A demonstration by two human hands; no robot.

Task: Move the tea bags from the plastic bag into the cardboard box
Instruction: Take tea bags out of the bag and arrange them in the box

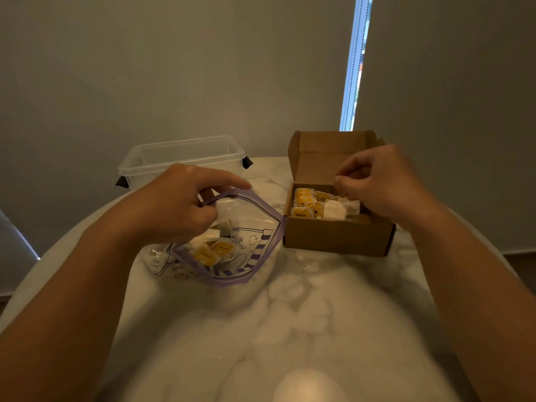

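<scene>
1. The left hand grips the purple zip rim of the plastic bag. Thumb and curled fingers pinch the far edge, the index finger lies straight along it, and the mouth is held wide open.
2. The plastic bag lies on the marble table, left of centre. Its right corner is just beside the cardboard box.
3. The remaining tea bags, with yellow tags and pale sachets, sit inside the plastic bag below the left hand.
4. The cardboard box stands on the table to the right of the bag, its lid flap upright at the back.
5. The boxed tea bags lie packed in the box's left part, yellow tags showing.
6. The right hand hovers over the open box, fingers curled and thumb and forefinger drawn together just above the boxed tea bags. Whether they pinch a string or bag cannot be told.
7. A clear plastic container with dark clips stands behind the left hand at the table's far edge.
</scene>
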